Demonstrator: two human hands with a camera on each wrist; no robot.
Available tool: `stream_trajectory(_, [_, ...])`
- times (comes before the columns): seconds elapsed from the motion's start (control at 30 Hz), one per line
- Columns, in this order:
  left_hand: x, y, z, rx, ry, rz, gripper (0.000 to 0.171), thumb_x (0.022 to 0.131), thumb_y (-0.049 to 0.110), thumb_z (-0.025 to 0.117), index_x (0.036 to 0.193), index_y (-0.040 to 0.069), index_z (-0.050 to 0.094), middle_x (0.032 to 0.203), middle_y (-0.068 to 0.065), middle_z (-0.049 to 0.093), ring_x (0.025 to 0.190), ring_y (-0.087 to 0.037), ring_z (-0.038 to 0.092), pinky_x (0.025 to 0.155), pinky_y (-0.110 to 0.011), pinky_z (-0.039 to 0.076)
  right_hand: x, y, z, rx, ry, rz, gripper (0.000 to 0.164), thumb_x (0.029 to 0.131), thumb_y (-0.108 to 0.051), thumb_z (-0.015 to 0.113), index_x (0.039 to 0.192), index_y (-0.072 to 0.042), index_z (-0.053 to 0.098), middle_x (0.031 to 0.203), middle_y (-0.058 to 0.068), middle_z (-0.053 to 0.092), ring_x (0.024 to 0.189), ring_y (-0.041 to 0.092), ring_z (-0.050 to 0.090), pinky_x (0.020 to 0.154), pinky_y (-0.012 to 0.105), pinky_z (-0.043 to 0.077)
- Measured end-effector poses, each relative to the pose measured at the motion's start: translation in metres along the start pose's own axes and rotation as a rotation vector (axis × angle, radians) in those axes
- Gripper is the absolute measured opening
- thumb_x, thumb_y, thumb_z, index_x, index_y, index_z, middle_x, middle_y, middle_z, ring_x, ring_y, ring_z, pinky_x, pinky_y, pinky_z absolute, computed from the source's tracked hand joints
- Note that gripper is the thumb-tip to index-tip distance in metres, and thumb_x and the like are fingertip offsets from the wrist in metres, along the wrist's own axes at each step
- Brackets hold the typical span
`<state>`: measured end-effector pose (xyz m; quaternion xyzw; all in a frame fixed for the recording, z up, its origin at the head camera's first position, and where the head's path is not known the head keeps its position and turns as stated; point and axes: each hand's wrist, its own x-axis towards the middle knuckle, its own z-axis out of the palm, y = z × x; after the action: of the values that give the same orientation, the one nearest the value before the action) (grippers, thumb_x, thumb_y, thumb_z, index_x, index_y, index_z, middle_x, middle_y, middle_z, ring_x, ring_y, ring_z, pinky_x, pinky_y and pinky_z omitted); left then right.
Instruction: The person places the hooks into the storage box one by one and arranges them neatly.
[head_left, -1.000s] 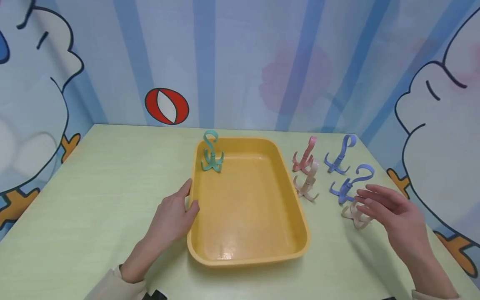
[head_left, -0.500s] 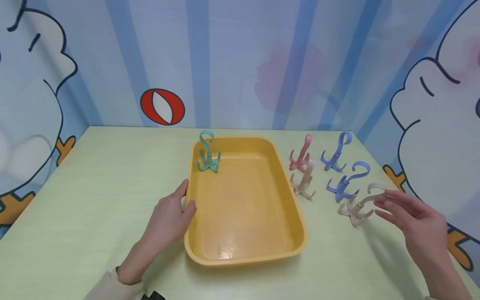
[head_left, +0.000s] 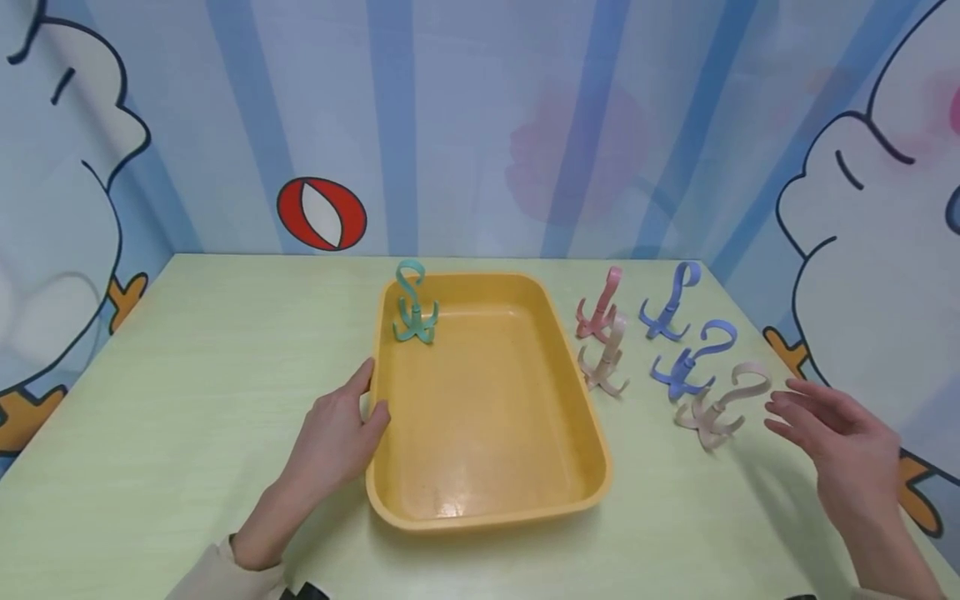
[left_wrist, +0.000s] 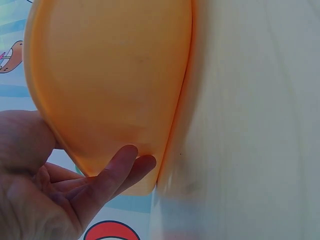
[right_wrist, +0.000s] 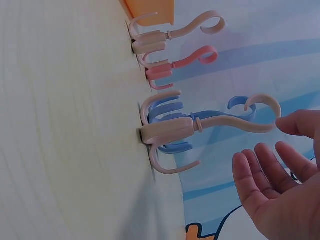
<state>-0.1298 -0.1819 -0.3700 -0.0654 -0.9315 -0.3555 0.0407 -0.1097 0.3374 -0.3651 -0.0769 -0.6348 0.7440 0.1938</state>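
The left grip [head_left: 337, 437] pinches the left wall of the yellow tray [head_left: 487, 417] between thumb and fingers. The green hook [head_left: 416, 322] stands inside the tray, beyond the left grip. The right grip [head_left: 843, 437] is spread, fingers slightly bent; the near cream hook [head_left: 707, 423] stands on the worktop [head_left: 187, 400], just left of its fingertips. Farther left and beyond stand two blue hooks [head_left: 681, 375], a pink hook [head_left: 600, 317] and a second cream hook [head_left: 608, 365].
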Motion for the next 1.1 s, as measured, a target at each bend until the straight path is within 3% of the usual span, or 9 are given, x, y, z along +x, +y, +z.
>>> stream_trajectory(0.2, [0.0, -0.001, 0.0, -0.003, 0.003, 0.009, 0.066, 0.103, 0.016, 0.051, 0.161, -0.009, 0.033, 0.15, -0.029, 0.057, 0.057, -0.014, 0.052, 0.064, -0.033, 0.046, 0.007, 0.002, -0.004, 0.013, -0.149, 0.056, 0.036, 0.096, 0.007, 0.069, 0.121, -0.018, 0.076, 0.105, -0.007, 0.081, 0.094, 0.005, 0.077, 0.077, 0.022, 0.062])
stream_trajectory(0.4, [0.0, -0.001, 0.0, -0.007, 0.002, 0.007, 0.066, 0.103, 0.016, 0.051, 0.161, -0.009, 0.032, 0.15, -0.03, 0.057, 0.055, -0.014, 0.049, 0.062, -0.033, 0.045, 0.015, 0.003, -0.005, -0.14, -0.25, 0.097, 0.043, 0.099, -0.004, 0.07, 0.137, -0.023, 0.067, 0.115, -0.017, 0.078, 0.102, -0.004, 0.072, 0.08, 0.016, 0.059])
stream_trajectory(0.5, [0.0, -0.001, 0.0, -0.008, 0.002, 0.007, 0.066, 0.103, 0.016, 0.051, 0.161, -0.009, 0.032, 0.15, -0.03, 0.057, 0.054, -0.014, 0.048, 0.061, -0.033, 0.045, 0.019, 0.004, -0.005, -0.24, -0.298, 0.099, 0.048, 0.1, -0.01, 0.072, 0.146, -0.021, 0.062, 0.117, -0.02, 0.077, 0.105, -0.007, 0.07, 0.082, 0.014, 0.057])
stream_trajectory(0.63, [0.001, -0.001, 0.0, -0.01, -0.003, 0.001, 0.066, 0.103, 0.016, 0.051, 0.161, -0.009, 0.032, 0.15, -0.03, 0.057, 0.054, -0.014, 0.047, 0.062, -0.033, 0.044, 0.025, 0.005, -0.005, -0.326, -0.35, 0.093, 0.046, 0.1, -0.014, 0.073, 0.145, -0.015, 0.063, 0.116, -0.018, 0.077, 0.106, -0.006, 0.07, 0.083, 0.014, 0.057])
stream_trajectory(0.93, [0.002, -0.002, 0.001, -0.011, 0.0, 0.006, 0.066, 0.103, 0.016, 0.051, 0.161, -0.009, 0.032, 0.149, -0.03, 0.058, 0.051, -0.014, 0.045, 0.06, -0.033, 0.043, 0.034, 0.01, 0.002, -0.256, -0.422, 0.086, 0.043, 0.103, -0.011, 0.068, 0.145, -0.007, 0.062, 0.128, -0.017, 0.073, 0.113, -0.003, 0.071, 0.088, 0.014, 0.057])
stream_trajectory(1.1, [0.002, -0.002, 0.001, -0.015, -0.001, 0.005, 0.066, 0.103, 0.016, 0.05, 0.161, -0.009, 0.032, 0.15, -0.03, 0.057, 0.051, -0.013, 0.045, 0.059, -0.032, 0.043, 0.035, 0.013, 0.008, -0.098, -0.415, 0.09, 0.031, 0.101, -0.002, 0.066, 0.131, -0.006, 0.074, 0.122, -0.01, 0.078, 0.108, 0.006, 0.076, 0.087, 0.021, 0.06])
